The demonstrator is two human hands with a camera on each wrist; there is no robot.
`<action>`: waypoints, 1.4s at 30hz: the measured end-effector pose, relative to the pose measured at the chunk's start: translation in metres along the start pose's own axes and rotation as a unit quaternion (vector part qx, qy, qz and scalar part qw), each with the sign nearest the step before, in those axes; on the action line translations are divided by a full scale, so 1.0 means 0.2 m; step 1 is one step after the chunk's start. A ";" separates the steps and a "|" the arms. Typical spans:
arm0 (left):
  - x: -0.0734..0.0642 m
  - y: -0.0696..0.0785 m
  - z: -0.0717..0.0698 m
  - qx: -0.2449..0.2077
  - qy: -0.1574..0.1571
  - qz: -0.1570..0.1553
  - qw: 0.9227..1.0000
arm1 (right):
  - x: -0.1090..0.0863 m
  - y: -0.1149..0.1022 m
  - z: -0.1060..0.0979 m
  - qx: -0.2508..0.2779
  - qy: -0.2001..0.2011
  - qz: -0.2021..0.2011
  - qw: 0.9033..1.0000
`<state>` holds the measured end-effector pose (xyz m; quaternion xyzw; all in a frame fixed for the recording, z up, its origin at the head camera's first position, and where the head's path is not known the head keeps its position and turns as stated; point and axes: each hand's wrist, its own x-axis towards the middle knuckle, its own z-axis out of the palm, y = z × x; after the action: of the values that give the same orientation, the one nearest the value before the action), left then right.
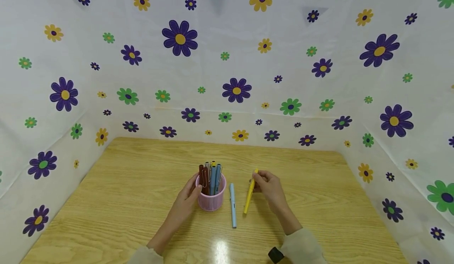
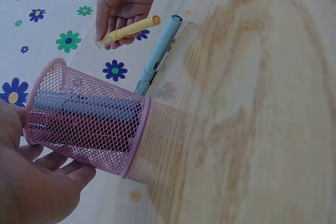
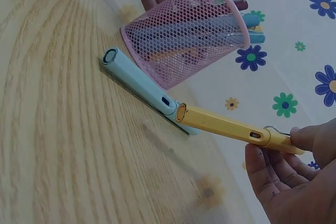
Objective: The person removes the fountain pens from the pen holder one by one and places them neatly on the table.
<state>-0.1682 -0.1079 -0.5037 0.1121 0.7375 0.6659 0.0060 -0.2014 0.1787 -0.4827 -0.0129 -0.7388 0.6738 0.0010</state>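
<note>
A pink mesh pen cup (image 1: pixel 211 203) stands on the wooden table with several pens in it: brown, blue, grey and yellow ones. My left hand (image 1: pixel 185 199) holds the cup from its left side, thumb near the rim and fingers around the mesh. To the right, my right hand (image 1: pixel 273 190) pinches a yellow pen (image 3: pixel 223 125) by its clip end. The pen slants, its other end pointing down toward me and raised off the table in the right wrist view. Between the cup and the yellow pen, a light blue pen (image 1: pixel 232 205) lies on the table.
The wooden table (image 1: pixel 142 169) is bordered at the back and both sides by a white cloth (image 1: pixel 213 71) printed with purple, green and yellow flowers. A small black object (image 1: pixel 275 255) shows beside the right sleeve (image 1: pixel 303 246).
</note>
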 end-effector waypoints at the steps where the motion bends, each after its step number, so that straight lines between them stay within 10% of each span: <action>1: 0.00 0.00 0.00 0.000 0.000 0.001 1.000 | 0.00 0.00 0.01 -0.002 0.000 0.000 1.000; 42: -0.01 0.00 0.00 0.001 0.000 0.001 1.000 | -0.06 0.09 0.19 -0.127 -0.007 0.021 0.992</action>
<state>-0.1671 -0.1080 -0.5039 0.1128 0.7380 0.6653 0.0057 -0.1897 0.1426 -0.5030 -0.0243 -0.8181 0.5742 -0.0199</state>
